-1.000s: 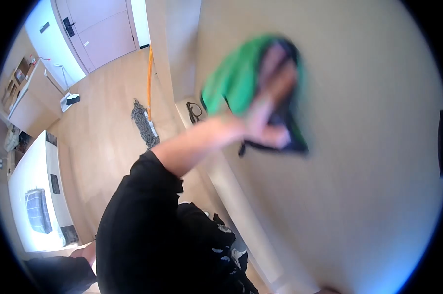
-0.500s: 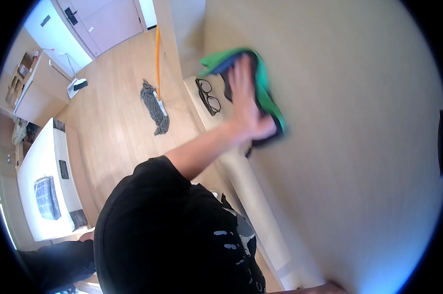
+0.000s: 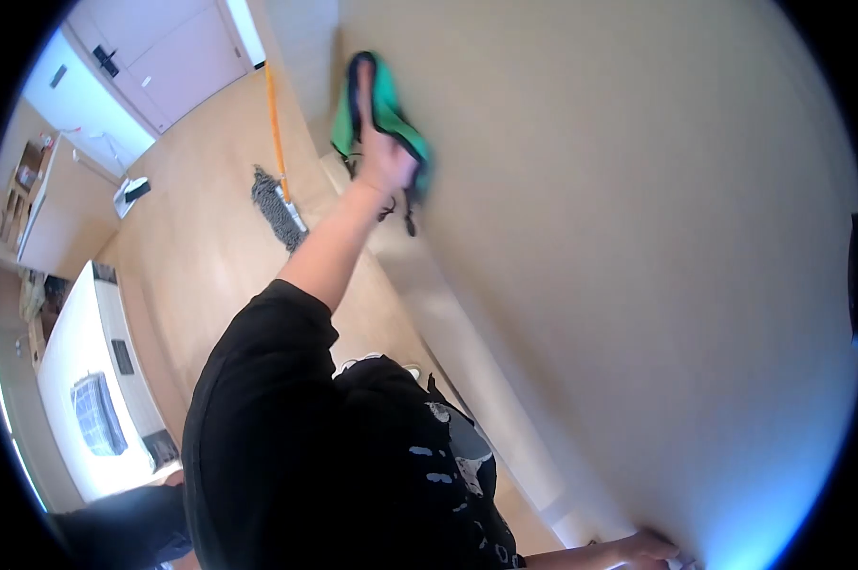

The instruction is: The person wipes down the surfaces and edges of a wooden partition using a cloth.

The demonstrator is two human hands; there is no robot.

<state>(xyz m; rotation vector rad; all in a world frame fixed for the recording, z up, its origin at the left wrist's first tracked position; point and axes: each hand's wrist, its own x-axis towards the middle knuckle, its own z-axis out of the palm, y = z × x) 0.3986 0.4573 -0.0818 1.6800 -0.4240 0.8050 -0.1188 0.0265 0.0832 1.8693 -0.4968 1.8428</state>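
Observation:
My left hand (image 3: 383, 157) is pressed to the large beige surface with a green cloth (image 3: 388, 100) with dark edging. The cloth lies under and around the fingers, and a dark strap dangles below it. Behind my wrist, black-framed glasses (image 3: 387, 208) are mostly hidden on the pale ledge (image 3: 429, 294). At the bottom right, my right hand (image 3: 649, 548) has its fingers curled by the lower edge of the surface, at a small pale thing too unclear to name.
A mop (image 3: 279, 211) with an orange handle lies on the wooden floor (image 3: 196, 209). Further left are a dustpan and brush (image 3: 132, 193), a cabinet (image 3: 73, 209) and a white bed (image 3: 82, 380) with a folded checked cloth (image 3: 98, 413). A dark sleeve (image 3: 125, 525) shows at the lower left.
My left hand and the green cloth have moved left and up across the surface, now covering much of the glasses. More of my right hand shows at the bottom right.

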